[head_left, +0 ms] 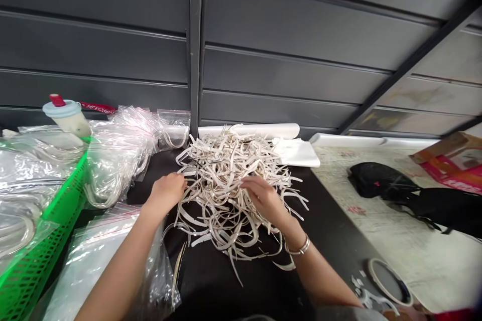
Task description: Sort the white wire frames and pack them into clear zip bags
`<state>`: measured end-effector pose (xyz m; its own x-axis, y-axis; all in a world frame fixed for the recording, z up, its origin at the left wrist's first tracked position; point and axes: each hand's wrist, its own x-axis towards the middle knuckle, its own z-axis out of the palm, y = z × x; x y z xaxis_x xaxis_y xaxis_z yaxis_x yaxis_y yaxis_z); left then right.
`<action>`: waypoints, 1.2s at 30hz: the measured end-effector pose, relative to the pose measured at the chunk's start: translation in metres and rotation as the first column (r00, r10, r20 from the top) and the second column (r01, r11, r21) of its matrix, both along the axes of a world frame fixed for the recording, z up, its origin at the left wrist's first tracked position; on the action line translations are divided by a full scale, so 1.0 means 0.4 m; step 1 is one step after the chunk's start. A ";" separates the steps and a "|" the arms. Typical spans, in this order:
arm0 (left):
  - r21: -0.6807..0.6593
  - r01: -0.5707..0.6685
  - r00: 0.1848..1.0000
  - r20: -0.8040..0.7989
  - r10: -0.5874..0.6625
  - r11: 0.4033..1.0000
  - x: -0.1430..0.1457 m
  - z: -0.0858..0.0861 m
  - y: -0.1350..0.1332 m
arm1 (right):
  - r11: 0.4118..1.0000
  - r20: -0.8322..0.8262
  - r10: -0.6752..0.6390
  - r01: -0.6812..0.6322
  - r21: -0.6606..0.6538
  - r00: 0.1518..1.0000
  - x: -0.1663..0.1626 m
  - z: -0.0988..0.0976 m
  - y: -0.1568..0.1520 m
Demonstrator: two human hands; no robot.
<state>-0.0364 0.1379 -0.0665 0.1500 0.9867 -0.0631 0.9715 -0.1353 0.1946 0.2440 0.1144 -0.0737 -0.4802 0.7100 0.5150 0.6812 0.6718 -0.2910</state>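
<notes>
A tangled heap of thin, curved, whitish strips [229, 210] lies on the black tabletop. At the heap's left edge is my left hand [169, 189], its fingers curled closed with a thin strip at the fingertips. My right hand [265, 200] reaches over the right part of the heap, fingers bent together onto the strips there. Which strip it pinches is partly hidden by the fingers. One darker strip [178, 268] lies apart, near my left forearm.
Clear zip bags [101, 246] lie at the left, beside a green basket [48, 241] holding bagged curved pieces. More filled bags [116, 155] and a lidded cup [68, 115] stand behind. White rolls [256, 130] line the grey panel wall. A black bag [384, 180] and tape roll [389, 281] are right.
</notes>
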 end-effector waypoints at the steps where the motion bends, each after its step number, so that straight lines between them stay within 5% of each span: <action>1: 0.025 -0.001 1.000 0.002 0.001 1.000 0.006 0.023 -0.006 | 0.997 -0.025 -0.060 0.061 0.043 0.998 0.012 0.004 0.022; 4: 0.097 0.034 0.997 0.067 -0.040 0.995 0.031 0.080 -0.029 | 0.971 0.137 -0.234 0.224 0.088 0.962 0.039 0.006 0.092; 8: 0.168 0.107 0.969 0.202 -0.141 0.980 0.056 0.119 -0.063 | 0.980 0.466 -0.174 0.200 -0.007 0.867 0.041 0.003 0.143; 14: 0.187 0.130 0.937 0.297 -0.182 0.974 0.051 0.137 -0.090 | 0.979 0.398 -0.204 0.174 0.110 0.894 0.006 0.023 0.124; 17: 0.219 0.130 0.921 0.336 -0.200 0.967 0.041 0.141 -0.096 | 0.989 0.495 -0.147 0.142 0.047 0.856 -0.018 0.022 0.120; 21: 0.266 0.138 0.890 0.389 -0.237 0.954 0.029 0.139 -0.103 | 0.957 0.602 -0.222 0.291 -0.019 0.767 -0.045 0.006 0.134; 25: 0.306 0.129 0.888 0.388 -0.247 0.943 0.024 0.137 -0.104 | 0.928 0.649 -0.153 0.334 -0.166 0.746 -0.069 -0.018 0.153; 31: 0.280 0.137 0.900 0.365 -0.238 0.950 0.026 0.135 -0.101 | 0.913 0.630 -0.116 0.332 -0.236 0.768 -0.058 -0.017 0.163; 36: 0.283 0.137 0.885 0.396 -0.246 0.949 0.024 0.131 -0.095 | 0.888 0.290 -0.015 0.146 -0.436 0.957 0.024 0.064 0.173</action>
